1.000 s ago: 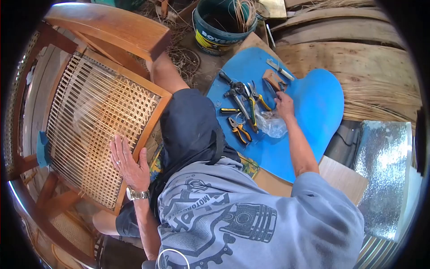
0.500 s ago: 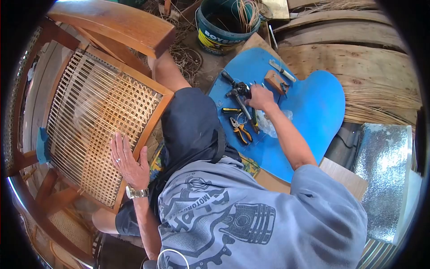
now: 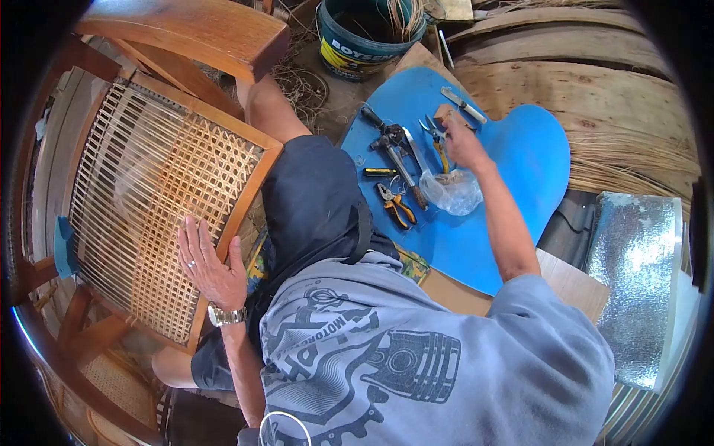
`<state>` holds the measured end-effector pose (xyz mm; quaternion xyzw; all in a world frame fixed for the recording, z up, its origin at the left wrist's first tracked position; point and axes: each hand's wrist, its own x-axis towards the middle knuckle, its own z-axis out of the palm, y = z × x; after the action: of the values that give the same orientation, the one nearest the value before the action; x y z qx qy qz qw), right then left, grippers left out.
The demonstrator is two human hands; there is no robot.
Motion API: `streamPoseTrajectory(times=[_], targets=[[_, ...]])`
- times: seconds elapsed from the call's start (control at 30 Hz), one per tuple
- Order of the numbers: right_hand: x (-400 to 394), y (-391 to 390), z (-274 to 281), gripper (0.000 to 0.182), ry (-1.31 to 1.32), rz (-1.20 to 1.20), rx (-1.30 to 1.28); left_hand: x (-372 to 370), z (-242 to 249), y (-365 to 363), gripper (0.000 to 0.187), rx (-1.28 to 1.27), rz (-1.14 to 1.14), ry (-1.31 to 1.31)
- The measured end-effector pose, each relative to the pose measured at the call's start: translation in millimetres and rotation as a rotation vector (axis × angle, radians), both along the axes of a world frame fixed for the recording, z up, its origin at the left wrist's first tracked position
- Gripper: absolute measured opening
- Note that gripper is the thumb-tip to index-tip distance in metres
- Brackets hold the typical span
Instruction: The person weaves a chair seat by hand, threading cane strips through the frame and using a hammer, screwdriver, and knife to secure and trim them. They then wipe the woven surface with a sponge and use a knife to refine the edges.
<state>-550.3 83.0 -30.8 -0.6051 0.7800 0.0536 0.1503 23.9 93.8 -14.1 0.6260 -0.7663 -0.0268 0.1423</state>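
Note:
My left hand lies flat on the woven cane panel of a wooden chair, fingers stretched out, near the panel's frame. One side of the panel shows a close weave, the other only parallel strands. My right hand is over the blue board with its fingers curled at a small wooden block; what they grip is hidden. Beside it lie pruning shears with yellow handles, a white-handled knife, a clear plastic bag, pliers and a dark hand drill.
A dark green bucket with cane strands in it stands beyond the board. Curved wooden planks and bundled strands lie at the right, above a silvery foil sheet. The chair's wooden arm juts across the upper left.
My right hand has moved from the drill and tools across to the wooden block, uncovering the pruning shears. My left hand stays on the cane panel. The view has shifted slightly.

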Motion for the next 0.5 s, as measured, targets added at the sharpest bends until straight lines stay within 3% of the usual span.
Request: streamPoseTrajectory(times=[0.1,0.2,0.27,0.3,0.37,0.5], targets=[[0,-5,11,0.042,0.103,-0.029,0.0,1,-1,0,0.065,-0.007,0.013,0.0],[5,7,4,0.039,0.282,-0.024,-0.156,0,-1,0,0.064,0.0,0.01,0.024],[25,24,6,0.052,0.011,0.004,0.19,0,-2,0,0.064,-0.019,0.009,0.007],[38,34,11,0.052,0.008,-0.003,0.192,1,-2,0,0.064,-0.018,0.002,0.005],[60,54,29,0.072,0.265,-0.046,0.451,1,-3,0,0.064,-0.022,-0.002,0.016],[29,108,9,0.085,0.409,-0.065,0.521,0,-4,0,0.063,-0.046,-0.011,0.021]])
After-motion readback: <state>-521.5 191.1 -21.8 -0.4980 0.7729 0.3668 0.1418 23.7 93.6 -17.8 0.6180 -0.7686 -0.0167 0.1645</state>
